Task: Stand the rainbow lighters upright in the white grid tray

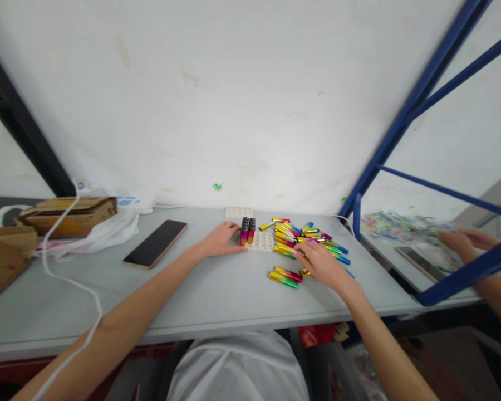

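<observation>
My left hand [224, 240] is at the left end of a white tray [264, 241] with round slots, its thumb at the near edge and its fingers at the far side. Beside those fingers, several slim, lighter-like sticks [247, 231] with black tops and red-to-purple shiny bodies stand upright in rows. My right hand [317, 260] is over a loose pile of shiny multicoloured sticks [284, 234], fingers bent down and together; what is between the fingertips is hidden. Two more sticks [284, 277] lie just left of that hand.
A second white tray [239, 212] lies by the wall. To the left are a phone [156, 243], cardboard boxes [73, 214] and a white cable [73, 278] crossing my left forearm. A blue metal frame [386, 147] rises at right; beyond it, another person's hands [463, 240] show.
</observation>
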A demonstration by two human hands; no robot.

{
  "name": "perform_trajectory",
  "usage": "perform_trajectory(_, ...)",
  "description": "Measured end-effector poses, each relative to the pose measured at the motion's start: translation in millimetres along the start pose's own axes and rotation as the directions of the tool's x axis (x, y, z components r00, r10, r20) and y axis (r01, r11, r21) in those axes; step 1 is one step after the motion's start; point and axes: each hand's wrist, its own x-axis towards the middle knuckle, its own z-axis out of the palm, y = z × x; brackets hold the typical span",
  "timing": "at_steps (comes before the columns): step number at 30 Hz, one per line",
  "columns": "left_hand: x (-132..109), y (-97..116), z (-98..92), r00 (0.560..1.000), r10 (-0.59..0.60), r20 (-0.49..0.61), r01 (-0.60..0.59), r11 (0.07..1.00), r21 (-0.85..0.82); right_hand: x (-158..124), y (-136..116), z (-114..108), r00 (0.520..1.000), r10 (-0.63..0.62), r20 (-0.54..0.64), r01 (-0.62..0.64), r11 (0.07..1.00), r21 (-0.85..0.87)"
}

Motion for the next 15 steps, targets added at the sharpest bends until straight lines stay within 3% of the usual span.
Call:
perform_trajectory(3, 0.0, -1.1, 0.9, 1.000, 0.009, -0.018, -0.009, 1.000, -0.008, 13.9, -0.1, -7.6, 0.988, 0.099, -0.115, -0.066, 0.964, 0.257)
perform_trajectory(5, 0.0, -2.9, 2.4, 0.999, 0.015, -0.042, -0.016, 1.000, -0.017, 30.2, -2.0, -9.2, 0.971, 0.182, -0.158, -0.092, 0.887, 0.453)
perform_trajectory(8, 0.2, -6.1, 5.3, 0.997, 0.036, -0.073, -0.038, 0.999, -0.028, 62.5, -9.3, -5.5, 0.945, 0.286, -0.156, -0.081, 0.671, 0.737)
perform_trajectory(11, 0.2, -7.9, 7.4, 0.996, 0.042, -0.080, -0.044, 0.999, -0.028, 95.4, -23.4, 1.8, 0.918, 0.364, -0.157, -0.035, 0.468, 0.883)
perform_trajectory(15, -0.8, -7.4, 7.6, 0.996, 0.040, -0.085, -0.041, 0.999, -0.010, 123.8, -48.8, 14.7, 0.954, 0.295, -0.047, -0.015, 0.202, 0.979)
